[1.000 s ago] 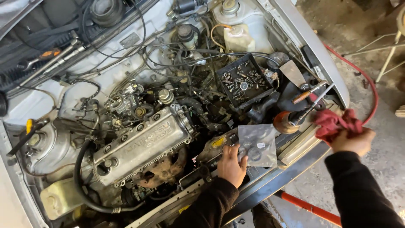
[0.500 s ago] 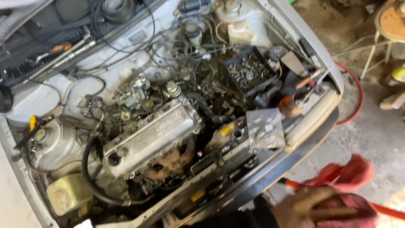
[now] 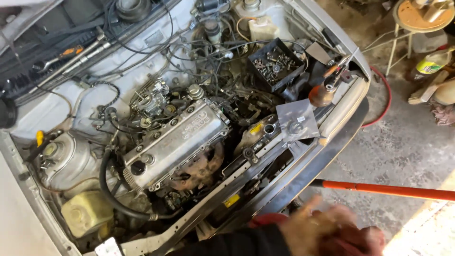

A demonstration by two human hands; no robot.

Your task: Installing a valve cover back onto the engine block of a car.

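While blurred, both hands point(image 3: 332, 232) bunch the red rag point(image 3: 353, 239), shapeless.

Car repair garage. Evidence: open engine bay point(image 3: 175, 137) with exposed valve cover, black tray of loose bolts point(image 3: 276, 64), oil can point(image 3: 324, 92), stained concrete floor point(image 3: 403, 151), 1 stool point(image 3: 417, 23) alongside.

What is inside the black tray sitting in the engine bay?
The black tray holds a heap of loose bolts and nuts; its floor and anything beneath the heap are covered.
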